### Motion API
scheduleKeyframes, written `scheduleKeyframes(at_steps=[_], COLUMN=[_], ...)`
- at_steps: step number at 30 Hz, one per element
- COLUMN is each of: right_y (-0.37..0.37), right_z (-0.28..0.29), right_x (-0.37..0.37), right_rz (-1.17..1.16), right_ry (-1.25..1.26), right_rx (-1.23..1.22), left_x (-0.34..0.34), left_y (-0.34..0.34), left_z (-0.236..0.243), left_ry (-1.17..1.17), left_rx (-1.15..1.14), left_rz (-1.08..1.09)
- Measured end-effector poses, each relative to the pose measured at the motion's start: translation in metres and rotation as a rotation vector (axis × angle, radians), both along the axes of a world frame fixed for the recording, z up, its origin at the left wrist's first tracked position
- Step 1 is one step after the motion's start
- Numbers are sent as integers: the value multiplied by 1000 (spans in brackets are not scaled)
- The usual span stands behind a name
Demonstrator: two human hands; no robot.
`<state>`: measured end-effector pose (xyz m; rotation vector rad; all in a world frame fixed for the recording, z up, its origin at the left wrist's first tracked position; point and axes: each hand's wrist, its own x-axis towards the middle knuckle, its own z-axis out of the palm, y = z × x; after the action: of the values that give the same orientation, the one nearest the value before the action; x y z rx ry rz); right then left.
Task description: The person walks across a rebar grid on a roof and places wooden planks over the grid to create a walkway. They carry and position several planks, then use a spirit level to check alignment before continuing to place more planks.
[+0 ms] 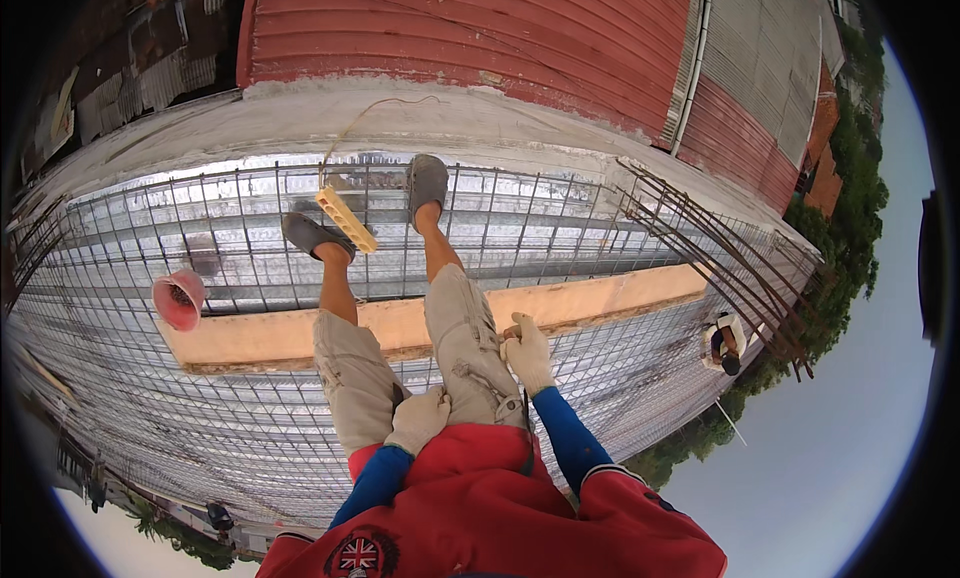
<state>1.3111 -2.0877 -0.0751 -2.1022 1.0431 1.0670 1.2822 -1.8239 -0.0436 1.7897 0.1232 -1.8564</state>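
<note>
Over at the left of the frame a red bucket (pixel 179 300) sits on the mesh (pixel 230 428); upper centre, a yellow block (pixel 346 220) lies between the shoes (pixel 428 181). At the lower edge, the flag badge (pixel 361 556) shows no lettering I can read. The gloved left hand (pixel 419 420), fingers curled, is at the shorts (pixel 462 328); the right hand (pixel 528 354), fingers bent in, is by the mid-frame board (pixel 610 293). Whether either pinches cloth, I can't tell. Looks like a pause; moving calls for careful footing.

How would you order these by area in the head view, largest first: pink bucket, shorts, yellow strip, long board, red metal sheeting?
1. Red metal sheeting
2. Shorts and long board: too alike to rank; shorts nearer camera
3. Pink bucket
4. Yellow strip
</note>
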Motion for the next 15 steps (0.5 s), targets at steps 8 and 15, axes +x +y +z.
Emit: scheduleKeyframes(at_steps=[8,15], right_y=[-27,-12], right_z=[-34,-61], right_x=[9,81], right_rz=[-46,18], right_ry=[-45,-163], right_rx=[97,203], left_x=[25,15], left_y=[-16,-42], left_z=[80,86], left_ry=[-96,-132], left_rx=[98,60], left_rz=[178,267])
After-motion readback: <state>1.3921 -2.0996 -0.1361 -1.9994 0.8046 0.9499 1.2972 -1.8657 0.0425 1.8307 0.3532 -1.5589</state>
